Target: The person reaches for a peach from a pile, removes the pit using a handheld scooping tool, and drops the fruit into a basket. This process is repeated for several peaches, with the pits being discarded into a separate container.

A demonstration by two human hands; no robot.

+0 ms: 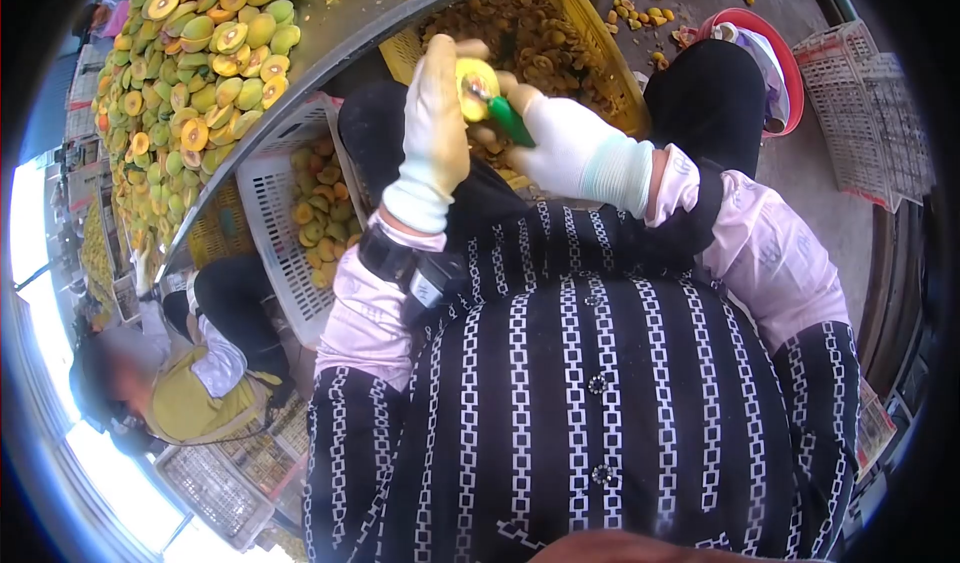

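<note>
My left hand (pixel 430 133), in a white glove with yellowish stains, is closed around a yellow peach half (pixel 468 105) with its cut face turned to the right. My right hand (pixel 562 145), also gloved, grips a green-handled pitting tool (pixel 510 121). The tool's metal tip meets the middle of the cut face, at the pit. Both hands are above a yellow crate (pixel 628 98) holding a heap of brownish pits and scraps. Fingers of the left hand are partly blurred.
A metal table (pixel 345 28) on the left bears a big pile of halved peaches (pixel 195 93). Below it stands a white crate (pixel 275 198) with more halves. A red bucket (pixel 793 83) and stacked crates (pixel 860 113) are at right. Another person (pixel 200 383) sits at lower left.
</note>
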